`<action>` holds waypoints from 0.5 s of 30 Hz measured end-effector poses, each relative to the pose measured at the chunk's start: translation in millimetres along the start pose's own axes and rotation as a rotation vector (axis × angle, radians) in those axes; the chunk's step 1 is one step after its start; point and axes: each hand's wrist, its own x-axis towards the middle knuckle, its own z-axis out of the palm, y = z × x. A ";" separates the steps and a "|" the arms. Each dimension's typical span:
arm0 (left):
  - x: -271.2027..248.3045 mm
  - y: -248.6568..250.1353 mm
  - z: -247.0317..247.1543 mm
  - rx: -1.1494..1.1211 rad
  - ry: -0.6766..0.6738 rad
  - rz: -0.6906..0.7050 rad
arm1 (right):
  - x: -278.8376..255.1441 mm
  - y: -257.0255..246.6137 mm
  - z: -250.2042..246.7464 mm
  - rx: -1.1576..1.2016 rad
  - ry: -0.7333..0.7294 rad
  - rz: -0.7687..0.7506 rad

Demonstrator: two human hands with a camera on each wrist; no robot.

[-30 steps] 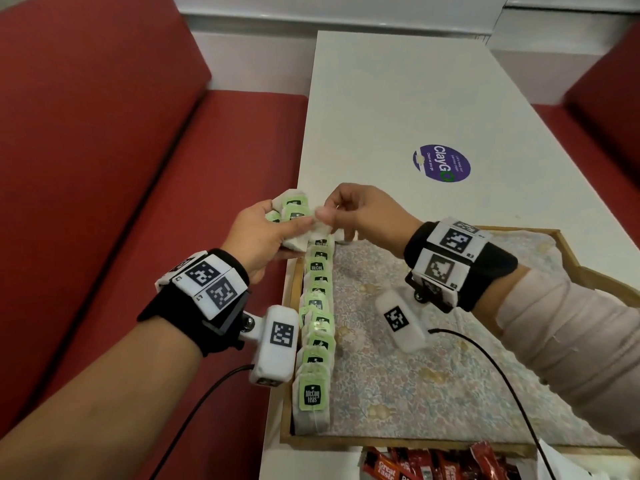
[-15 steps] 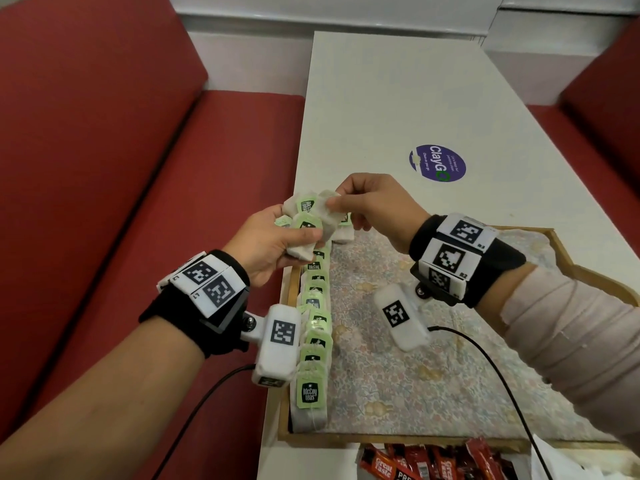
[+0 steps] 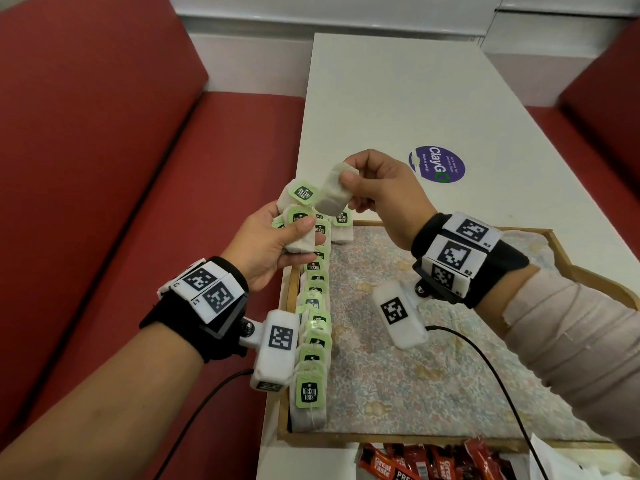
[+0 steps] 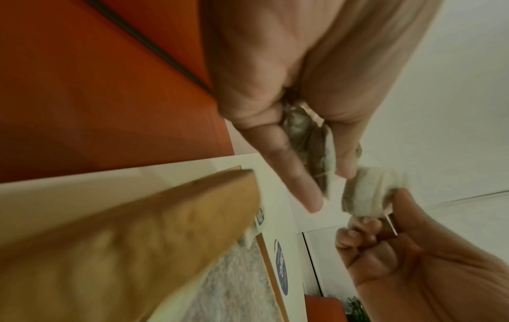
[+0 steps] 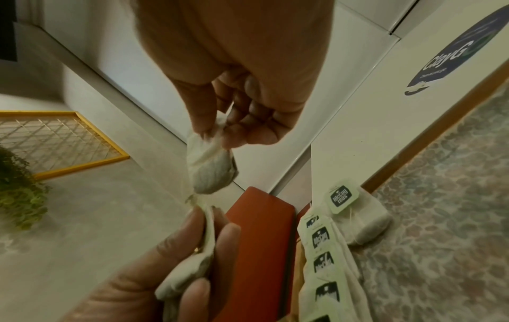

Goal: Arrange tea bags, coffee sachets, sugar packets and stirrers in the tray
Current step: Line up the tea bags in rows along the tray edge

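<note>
One tea bag (image 3: 334, 194) hangs from our right hand (image 3: 379, 188) in the upper middle of the head view, pinched at its top corner between thumb and forefinger so that the filled part dangles free and can be set down upright. Our left hand (image 3: 273, 242), just left of it, keeps a narrow grip around a small bundle of tea bags (image 3: 299, 220), green tags uppermost; we judge it serves as the supply from which the right hand draws singles. A thin string seems to run between the pinched bag and the bundle, though it is too fine to be sure.

Both hands hover above the far left corner of the tray (image 3: 588, 268), where a row of tea bags (image 3: 313, 327) stands against the left wall, running from the near edge up toward the hands. A single tea bag (image 3: 343, 226) lies just right of the row's far end, perhaps starting a second line.

Across the rest of the tray a flowered liner (image 3: 415, 375) shows. Red coffee sachets (image 3: 433, 462) wait at the bottom edge of the frame, outside the tray on the white surface (image 3: 398, 98), which also carries a round purple sticker (image 3: 436, 164). Sugar packets and stirrers we cannot make out. A cable (image 3: 485, 358) from the right wrist trails over the liner and may snag.
</note>
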 end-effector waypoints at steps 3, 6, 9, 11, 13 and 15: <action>1.0 0.5 -2.2 -0.006 0.019 0.033 | -1.4 -0.8 -3.1 -0.025 0.007 -0.029; 2.5 0.7 -5.0 -0.010 0.049 0.058 | -1.9 -1.6 -9.7 -0.001 0.026 -0.034; 4.6 0.0 -9.2 -0.021 0.096 0.074 | -0.5 -1.8 -18.1 0.036 -0.038 0.013; 5.9 -0.5 -12.0 -0.022 0.109 0.080 | 0.3 -0.3 -22.4 0.002 -0.101 0.081; 6.1 -0.6 -13.5 -0.008 0.108 0.090 | 1.5 3.6 -25.0 -0.157 -0.127 0.137; 5.6 -0.5 -13.7 -0.002 0.102 0.096 | 3.2 9.5 -27.1 -0.496 -0.166 0.132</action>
